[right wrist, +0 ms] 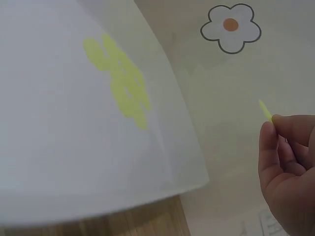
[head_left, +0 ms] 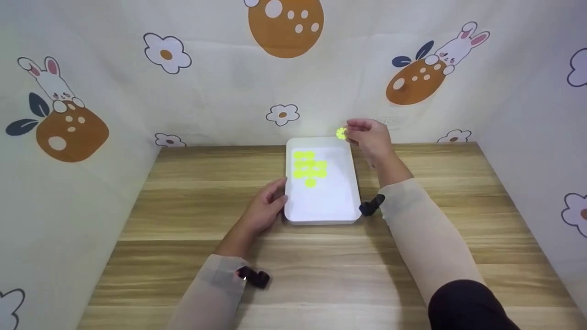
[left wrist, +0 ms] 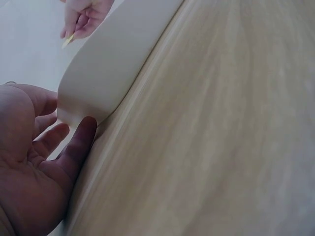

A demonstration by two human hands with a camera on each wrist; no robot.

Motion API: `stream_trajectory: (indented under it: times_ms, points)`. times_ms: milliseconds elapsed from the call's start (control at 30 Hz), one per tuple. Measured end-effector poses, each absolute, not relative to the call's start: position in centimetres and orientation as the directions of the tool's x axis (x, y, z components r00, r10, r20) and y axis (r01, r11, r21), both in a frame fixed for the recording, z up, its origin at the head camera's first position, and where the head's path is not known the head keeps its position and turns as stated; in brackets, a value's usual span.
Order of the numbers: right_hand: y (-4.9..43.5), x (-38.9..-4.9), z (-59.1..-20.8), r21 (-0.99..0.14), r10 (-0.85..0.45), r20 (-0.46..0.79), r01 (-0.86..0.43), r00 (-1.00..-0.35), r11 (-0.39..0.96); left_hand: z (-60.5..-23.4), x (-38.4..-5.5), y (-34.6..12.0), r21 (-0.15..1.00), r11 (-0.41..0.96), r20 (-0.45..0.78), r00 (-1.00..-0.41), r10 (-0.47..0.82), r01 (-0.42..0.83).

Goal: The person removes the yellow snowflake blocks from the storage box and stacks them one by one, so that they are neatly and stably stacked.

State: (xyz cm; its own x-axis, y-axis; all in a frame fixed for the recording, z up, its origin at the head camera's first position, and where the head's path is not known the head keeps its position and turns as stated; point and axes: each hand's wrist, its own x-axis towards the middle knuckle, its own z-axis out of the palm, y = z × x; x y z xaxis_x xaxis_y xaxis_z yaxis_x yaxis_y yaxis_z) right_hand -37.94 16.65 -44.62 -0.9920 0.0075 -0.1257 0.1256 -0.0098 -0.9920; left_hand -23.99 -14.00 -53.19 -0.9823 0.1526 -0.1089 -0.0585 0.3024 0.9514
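Between thumb and fingertips, my right hand [head_left: 372, 140] pinches a thin bright yellow notched disc [head_left: 341, 133], just beyond the far right corner of a white tray [head_left: 321, 214]. The right wrist view shows this disc [right wrist: 265, 109] edge-on. Several similar yellow discs [head_left: 310, 183] lie joined or close together on the tray floor, toward its far left part. My left hand [head_left: 263, 208] touches the tray's left side with relaxed fingers; seen from the left wrist, the thumb [left wrist: 81, 140] lies near the tray's outer wall [left wrist: 108, 64].
Under the tray is a wood-grain table [head_left: 192, 201]. A pale cloth backdrop [head_left: 220, 91] printed with flowers, fruit and rabbits rises behind the table and at both sides. Small black cameras [head_left: 372, 205] sit on both wrists.
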Motion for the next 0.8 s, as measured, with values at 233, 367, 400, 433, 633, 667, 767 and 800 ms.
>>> stream_trajectory:
  times_ms: [233,367,400,433,633,667,767,800]
  points:
    - [19.4,-37.6,-45.5,-0.993,0.072,-0.110,0.107,-0.991,-0.042,-53.2,-23.9,-14.1,0.956,0.291,-0.093,-0.982,0.164,-0.042]
    - [20.9,-37.2,-46.3,-0.991,0.094,-0.133,0.132,-0.987,-0.020,-53.4,-23.8,-14.0,0.958,0.285,-0.088,-0.982,0.167,-0.037]
    - [21.3,-37.2,-46.5,-0.990,0.097,-0.144,0.143,-0.985,-0.019,-53.4,-23.8,-14.0,0.958,0.286,-0.086,-0.982,0.167,-0.035]
    - [21.6,-37.1,-46.7,-0.988,0.095,-0.156,0.156,-0.983,-0.011,-53.5,-23.8,-14.0,0.957,0.286,-0.085,-0.982,0.168,-0.033]
    - [23.0,-36.6,-47.4,-0.972,0.106,-0.235,0.236,-0.966,0.001,-53.5,-24.0,-14.1,0.962,0.273,-0.076,-0.981,0.179,-0.025]
    - [23.2,-36.5,-47.5,-0.970,0.111,-0.242,0.242,-0.964,-0.012,-53.5,-24.1,-14.1,0.962,0.272,-0.075,-0.981,0.180,-0.023]
    - [23.9,-36.5,-48.1,-0.964,0.124,-0.266,0.262,-0.956,-0.047,-53.4,-24.1,-14.2,0.960,0.279,-0.068,-0.982,0.178,-0.016]
    - [24.1,-36.4,-48.3,-0.963,0.126,-0.270,0.267,-0.954,-0.044,-53.4,-24.1,-14.2,0.958,0.286,-0.069,-0.982,0.175,-0.016]
